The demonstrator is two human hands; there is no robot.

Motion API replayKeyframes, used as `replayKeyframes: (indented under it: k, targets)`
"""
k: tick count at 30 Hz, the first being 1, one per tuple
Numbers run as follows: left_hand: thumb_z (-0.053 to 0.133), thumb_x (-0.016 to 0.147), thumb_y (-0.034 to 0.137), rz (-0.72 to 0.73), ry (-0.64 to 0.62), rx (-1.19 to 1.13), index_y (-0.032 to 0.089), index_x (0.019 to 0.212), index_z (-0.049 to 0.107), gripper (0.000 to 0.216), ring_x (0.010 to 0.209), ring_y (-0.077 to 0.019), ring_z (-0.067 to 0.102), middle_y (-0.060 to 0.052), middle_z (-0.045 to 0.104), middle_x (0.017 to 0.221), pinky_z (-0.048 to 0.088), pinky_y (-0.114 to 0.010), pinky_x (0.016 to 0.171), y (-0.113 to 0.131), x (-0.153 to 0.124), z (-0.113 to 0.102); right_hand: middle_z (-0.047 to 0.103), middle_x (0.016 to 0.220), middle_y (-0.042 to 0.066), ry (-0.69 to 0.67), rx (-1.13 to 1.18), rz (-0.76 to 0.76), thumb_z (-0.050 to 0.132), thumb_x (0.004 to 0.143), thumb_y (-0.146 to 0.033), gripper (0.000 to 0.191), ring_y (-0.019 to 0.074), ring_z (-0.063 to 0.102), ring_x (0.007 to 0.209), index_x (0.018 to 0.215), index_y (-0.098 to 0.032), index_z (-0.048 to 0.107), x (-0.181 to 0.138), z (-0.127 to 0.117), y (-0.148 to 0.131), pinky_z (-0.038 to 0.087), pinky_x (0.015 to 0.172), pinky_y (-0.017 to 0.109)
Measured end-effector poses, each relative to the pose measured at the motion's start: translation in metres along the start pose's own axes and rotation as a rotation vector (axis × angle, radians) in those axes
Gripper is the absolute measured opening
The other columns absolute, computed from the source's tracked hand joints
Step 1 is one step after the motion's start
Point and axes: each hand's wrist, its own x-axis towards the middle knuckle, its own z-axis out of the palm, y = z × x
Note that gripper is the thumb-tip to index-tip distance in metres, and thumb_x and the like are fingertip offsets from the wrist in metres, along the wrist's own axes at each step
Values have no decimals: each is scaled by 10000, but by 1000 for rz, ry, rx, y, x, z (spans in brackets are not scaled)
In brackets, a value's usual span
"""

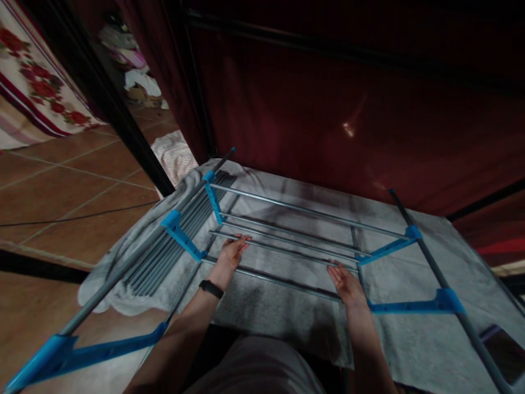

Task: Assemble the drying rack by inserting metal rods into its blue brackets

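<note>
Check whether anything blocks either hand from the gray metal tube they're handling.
Nothing visible does: the left hand and the right hand both have fingers directly on the gray metal tube. The front crossbar lies nearer the body, passing under the left wrist, not between fingers and tube.

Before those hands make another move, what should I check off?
1. Left hand on the grey rod: ok, fingers grip it near its left end.
2. Right hand on the same rod: ok, fingertips at it towards its right end.
3. Rod ends fixed to the side poles: cannot tell.
4. Loose-looking row of rods apart from both hands: ok, at the left.
5. Dark phone-like object apart from the right hand: ok, lower right.
</note>
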Motion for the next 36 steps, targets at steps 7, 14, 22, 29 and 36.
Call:
replayKeyframes:
  k: [7,14,22,29,36]
  targets:
    - [814,737,19,-32,-74,13,194,831,682,239,889,-219,770,-56,772,840,625,-345,878,-30,-11,11,783,850,9,-70,28,-19,769,717,-114,157,178,767,842,815,-228,721,-18,20,14,656,983,397]
    - [858,698,33,-55,-155,7,175,781,669,251,861,-199,761,-46,766,815,610,-320,855,-49,-21,22,781,843,7,-187,44,24,814,688,-142,180,213,768,915,797,-245,715,-47,64,47,627,1003,432]
    - [947,653,79,-76,-223,3,168,767,693,292,840,-193,769,-47,789,832,606,-330,869,-67,-36,33,761,801,-18,-232,43,42,825,702,-123,197,174,754,817,782,-237,686,-60,91,65,643,975,385]
    - [944,661,84,-93,-245,9,169,762,698,280,795,-190,761,-59,793,827,602,-336,842,-68,-38,36,767,801,-17,-260,63,-19,790,715,-122,174,169,753,814,784,-245,689,-61,88,70,630,997,384]
    - [986,622,144,-65,-278,-2,178,811,700,345,833,-211,768,-62,797,842,601,-353,860,-72,-42,36,765,797,-23,-221,86,-44,837,672,-134,202,159,742,802,758,-243,690,-59,85,71,638,956,352]
